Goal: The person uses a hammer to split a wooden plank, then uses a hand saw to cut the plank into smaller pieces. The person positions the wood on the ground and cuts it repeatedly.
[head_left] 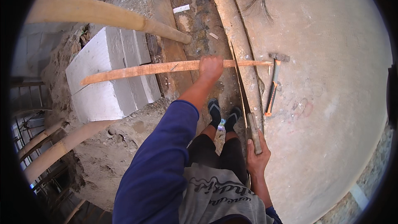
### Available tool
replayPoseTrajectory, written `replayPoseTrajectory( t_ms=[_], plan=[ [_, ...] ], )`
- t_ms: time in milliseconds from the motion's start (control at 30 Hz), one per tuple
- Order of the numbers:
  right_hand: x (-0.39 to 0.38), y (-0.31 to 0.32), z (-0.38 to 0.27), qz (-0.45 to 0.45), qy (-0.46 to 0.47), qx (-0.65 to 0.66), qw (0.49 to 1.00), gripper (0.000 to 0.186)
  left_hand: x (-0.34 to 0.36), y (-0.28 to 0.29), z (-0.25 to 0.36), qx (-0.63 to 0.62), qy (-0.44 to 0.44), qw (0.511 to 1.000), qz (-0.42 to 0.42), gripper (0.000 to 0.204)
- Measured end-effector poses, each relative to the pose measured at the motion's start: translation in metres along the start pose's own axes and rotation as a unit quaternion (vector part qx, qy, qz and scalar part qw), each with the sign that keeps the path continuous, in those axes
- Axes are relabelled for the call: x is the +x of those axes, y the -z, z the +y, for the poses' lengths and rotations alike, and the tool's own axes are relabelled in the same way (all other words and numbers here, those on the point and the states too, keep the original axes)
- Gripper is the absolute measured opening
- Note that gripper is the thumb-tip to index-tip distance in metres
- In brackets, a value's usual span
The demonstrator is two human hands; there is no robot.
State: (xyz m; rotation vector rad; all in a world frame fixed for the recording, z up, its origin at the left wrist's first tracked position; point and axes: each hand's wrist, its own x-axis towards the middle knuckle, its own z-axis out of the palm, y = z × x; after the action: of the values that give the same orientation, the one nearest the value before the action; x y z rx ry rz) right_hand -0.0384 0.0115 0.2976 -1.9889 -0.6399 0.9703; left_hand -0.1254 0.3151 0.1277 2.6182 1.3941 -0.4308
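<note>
Bamboo strip (166, 68) gripped in closed left hand (210, 67); right hand (257, 159) clenched round blade handle (253, 132); hammer (273, 84) on floor (331, 99).

- Bamboo strip (166, 68) held crosswise over trench, resting on blocks (108, 72) at left, far end near hammer (273, 86).
- Hammer lying on concrete floor (327, 58), right of long pole (236, 37).
- Feet (224, 115) between blocks and pole.
</note>
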Motion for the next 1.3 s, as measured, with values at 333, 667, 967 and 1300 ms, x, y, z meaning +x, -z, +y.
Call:
replayPoseTrajectory(
  t_ms=[333,667,967,1300],
  plan=[
    [0.051,-0.01,-0.008,-0.019,-0.065,0.088,0.994,0.045,-0.001,-0.01,-0.009,-0.008,-0.006,1.0,0.012,0.014],
    [0.062,-0.023,0.014,-0.007,0.019,0.054,0.998,0.043,0.01,0.013,-0.007,0.004,0.015,0.999,-0.028,0.017],
    [0.123,-0.058,0.013,0.013,-0.041,0.058,0.997,0.044,-0.003,0.012,0.007,-0.028,0.013,0.99,-0.137,0.022],
    [0.133,-0.053,0.001,0.005,-0.053,0.055,0.997,0.044,0.008,0.015,0.007,-0.018,0.016,0.994,-0.104,0.019]
  ],
)
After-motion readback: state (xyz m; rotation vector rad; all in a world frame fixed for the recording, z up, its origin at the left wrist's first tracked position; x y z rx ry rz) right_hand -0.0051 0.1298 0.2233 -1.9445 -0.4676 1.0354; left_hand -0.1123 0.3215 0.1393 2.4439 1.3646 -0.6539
